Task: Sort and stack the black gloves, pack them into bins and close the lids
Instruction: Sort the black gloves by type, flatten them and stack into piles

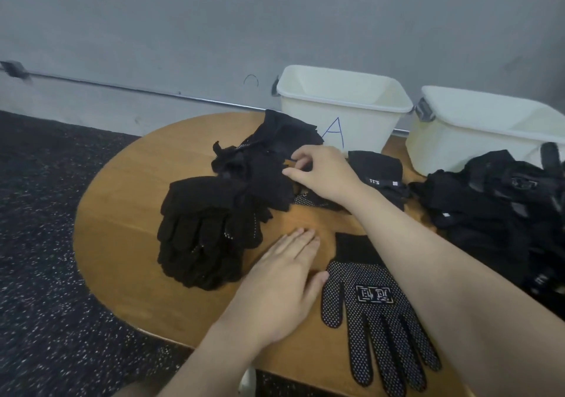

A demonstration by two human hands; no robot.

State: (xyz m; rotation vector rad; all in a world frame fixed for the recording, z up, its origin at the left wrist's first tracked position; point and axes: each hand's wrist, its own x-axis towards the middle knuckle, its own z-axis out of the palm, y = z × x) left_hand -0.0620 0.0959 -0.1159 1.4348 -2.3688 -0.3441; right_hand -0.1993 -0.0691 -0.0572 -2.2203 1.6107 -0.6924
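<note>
A stack of plain black gloves lies at the left of the round wooden table. Behind it is a loose heap of black gloves. My right hand reaches across and pinches the edge of that heap. My left hand lies flat on the table, fingers straight, beside a dotted black glove that lies palm up. A large pile of black gloves covers the right side. Two white bins stand open at the back: one marked A and another to its right.
A folded black glove with a labelled cuff lies in front of bin A. A grey wall runs behind the table, and dark speckled floor lies to the left. No lids are in view.
</note>
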